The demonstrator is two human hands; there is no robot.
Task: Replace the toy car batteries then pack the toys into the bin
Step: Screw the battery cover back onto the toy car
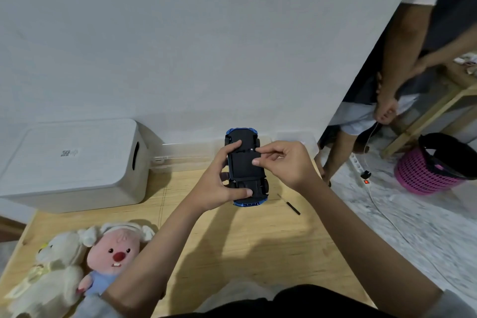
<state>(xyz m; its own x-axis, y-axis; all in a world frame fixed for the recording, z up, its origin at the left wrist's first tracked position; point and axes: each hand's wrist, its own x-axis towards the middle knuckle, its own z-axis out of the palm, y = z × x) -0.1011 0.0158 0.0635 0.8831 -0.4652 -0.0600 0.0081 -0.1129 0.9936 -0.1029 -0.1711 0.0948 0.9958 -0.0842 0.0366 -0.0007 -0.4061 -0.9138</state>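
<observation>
A blue toy car (pixel 245 162) is held upside down above the wooden table (pixel 232 240), its black underside facing me. My left hand (pixel 222 183) grips the car from the left, thumb across its near end and a finger on the chassis. My right hand (pixel 281 160) pinches at a small spot on the underside near the battery cover, fingertips touching the chassis. A small black screwdriver (pixel 290 205) lies on the table right of the car. A white storage bin (pixel 74 162) with its lid on sits at the back left. No batteries are visible.
Two plush toys lie at the near left: a cream one (pixel 49 276) and a pink-faced one (pixel 116 255). A clear plastic box (pixel 185 157) stands against the wall behind the car. Another person (pixel 402 72) stands at right near a pink basket (pixel 433 168) and a power strip (pixel 361 170).
</observation>
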